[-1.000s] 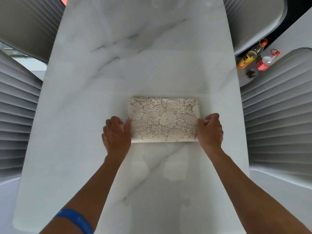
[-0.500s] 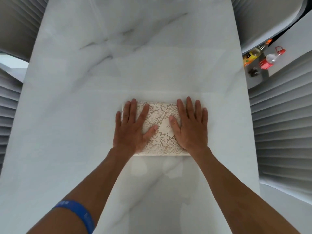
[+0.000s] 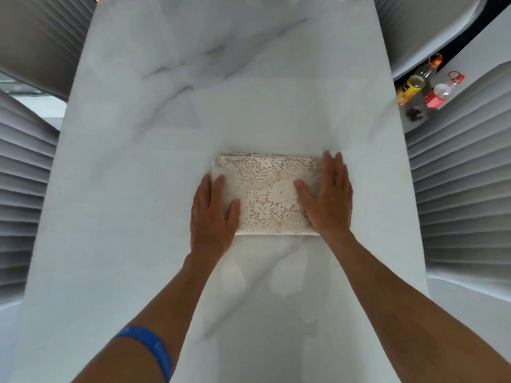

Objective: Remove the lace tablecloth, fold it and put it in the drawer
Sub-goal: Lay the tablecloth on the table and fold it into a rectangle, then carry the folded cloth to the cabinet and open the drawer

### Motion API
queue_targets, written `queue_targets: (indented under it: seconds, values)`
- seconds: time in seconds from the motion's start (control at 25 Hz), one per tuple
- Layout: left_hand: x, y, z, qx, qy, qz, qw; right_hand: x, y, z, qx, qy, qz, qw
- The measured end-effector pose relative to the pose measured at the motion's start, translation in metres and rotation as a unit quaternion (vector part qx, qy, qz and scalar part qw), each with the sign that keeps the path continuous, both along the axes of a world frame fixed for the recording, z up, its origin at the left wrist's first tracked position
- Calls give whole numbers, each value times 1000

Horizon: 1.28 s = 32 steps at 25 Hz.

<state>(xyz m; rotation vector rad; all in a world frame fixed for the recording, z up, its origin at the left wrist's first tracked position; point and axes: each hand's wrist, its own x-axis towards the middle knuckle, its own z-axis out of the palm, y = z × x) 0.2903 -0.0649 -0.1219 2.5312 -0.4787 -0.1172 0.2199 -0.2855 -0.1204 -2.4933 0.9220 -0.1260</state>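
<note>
The cream lace tablecloth (image 3: 269, 190) lies folded into a small flat rectangle in the middle of the white marble table (image 3: 210, 92). My left hand (image 3: 211, 215) rests flat on its left end, fingers together and thumb spread onto the lace. My right hand (image 3: 329, 199) lies flat on its right end, palm down, fingers extended past the far corner. Neither hand grips the cloth; both press on it. No drawer is in view.
Grey ribbed chair backs (image 3: 459, 194) flank the table on both sides, with another chair (image 3: 25, 189) on the left. At the right, on a white surface, stand a yellow-labelled bottle (image 3: 412, 88) and a red-labelled bottle (image 3: 439, 94).
My hands went from the cloth's side edges onto its middle, then slid outward to its two ends. The folded cloth stayed in place.
</note>
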Motion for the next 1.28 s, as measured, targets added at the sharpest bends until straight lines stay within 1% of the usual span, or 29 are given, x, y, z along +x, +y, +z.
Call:
queue_targets:
  seconds: [0.08,0.12,0.16,0.2,0.24,0.28,0.36,0.44,0.56,0.6,0.64,0.72,0.76,0.8,0.84,0.88,0.92,0.96,1.0,1.04,1.08,1.12,1.16,1.2,1.24,1.28]
  values:
    - [-24,6,9,9,81,67,994,-20,10,8,42,20,-101,994]
    - [-24,6,14,-5,142,110,984,-27,11,9,69,39,-144,986]
    - [-16,5,21,-37,210,158,964,-31,10,15,117,49,-183,975]
    - [-5,5,27,-87,274,203,936,-32,6,22,191,37,-221,956]
    - [6,7,33,-132,323,222,910,-34,1,28,274,9,-251,928]
    - [13,11,37,-156,353,225,895,-37,-4,33,334,-8,-260,906]
    - [3,23,52,-168,386,200,885,-52,0,51,375,-10,-234,897]
    - [-19,33,57,-192,390,184,882,-65,9,56,388,-32,-223,894]
    - [-50,73,94,-286,364,186,867,-88,33,95,395,-90,-211,890]
    - [-57,87,108,-297,358,164,870,-93,40,109,397,-95,-184,894]
    - [-64,99,121,-296,356,142,875,-97,46,122,384,-92,-142,907]
    - [-77,123,143,-317,358,142,867,-102,62,144,367,-82,-61,924]
    - [-85,131,151,-363,357,165,845,-101,70,153,381,-81,-42,920]
    - [-94,137,155,-444,354,196,799,-101,76,159,413,-87,-40,906]
    - [-107,141,161,-549,347,232,724,-103,82,165,452,-95,-42,886]
    - [-123,137,167,-648,339,257,632,-106,88,168,494,-106,-43,862]
    - [-141,128,170,-718,328,268,552,-110,95,171,534,-114,-39,837]
    - [-161,115,169,-758,318,277,497,-113,102,171,561,-114,-30,819]
    - [-180,104,167,-773,315,291,468,-121,111,171,583,-103,-24,806]
    - [-197,95,164,-772,316,318,451,-132,120,170,596,-78,-16,799]
    - [-207,91,163,-759,321,353,444,-143,127,171,599,-41,-6,800]
    - [-217,93,162,-744,324,388,437,-155,131,169,572,3,22,820]
    - [-228,102,162,-733,318,421,429,-166,134,169,490,50,88,866]
    - [-239,115,163,-729,307,442,423,-172,139,173,346,88,175,918]
    - [-250,132,167,-727,300,449,424,-173,148,179,175,85,267,944]
    - [-263,150,171,-726,297,447,431,-172,163,184,46,28,371,927]
